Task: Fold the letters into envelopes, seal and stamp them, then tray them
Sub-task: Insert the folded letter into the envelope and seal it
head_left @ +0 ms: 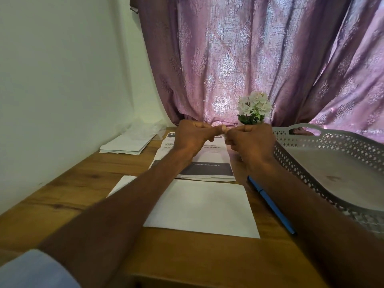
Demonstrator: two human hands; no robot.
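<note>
A white envelope (pixel 202 206) lies flat on the wooden desk in front of me. Behind it sits a stack of printed letters (pixel 209 167) with dark bands. My left hand (pixel 192 136) and my right hand (pixel 250 140) are raised above the letters, fingertips pinched together around something small and pale (pixel 224 132); I cannot tell what it is. A pile of white envelopes (pixel 126 145) rests at the far left by the wall. The grey perforated tray (pixel 324 146) stands at the right, nothing in it.
A blue pen (pixel 271 203) lies between the envelope and the tray. A small pot of white flowers (pixel 253 109) stands behind my hands. A purple curtain hangs at the back, a white wall runs along the left, and crumpled clear plastic (pixel 145 127) lies by the envelope pile.
</note>
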